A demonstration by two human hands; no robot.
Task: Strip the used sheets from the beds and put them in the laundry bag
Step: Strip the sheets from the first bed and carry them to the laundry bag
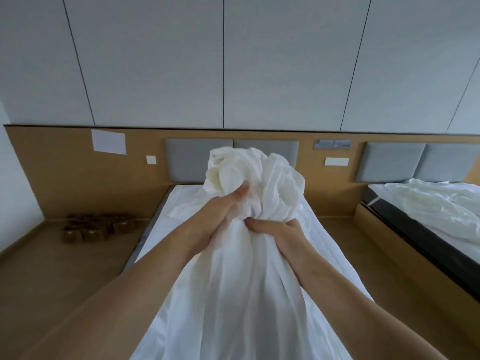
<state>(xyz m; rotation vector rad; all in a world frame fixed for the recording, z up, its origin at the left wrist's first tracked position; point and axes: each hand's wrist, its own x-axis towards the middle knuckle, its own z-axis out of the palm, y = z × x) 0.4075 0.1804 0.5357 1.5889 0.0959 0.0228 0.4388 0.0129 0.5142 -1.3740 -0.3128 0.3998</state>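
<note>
White sheet (249,209) gathered into a bunch and lifted above the near bed (161,222), its loose length hanging down between the forearms. Left hand (220,211) clenched on the fabric, thumb pressed into the crumpled top of the bunch. Right hand (275,232) just beside and slightly below it, fingers curled tight round the gathered neck (thumbs nearly touching). Grey headboard pads (187,159) beyond the hands. Second bed (428,203) well to the right of the right hand, with a rumpled sheet (436,198) lying on it.
</note>
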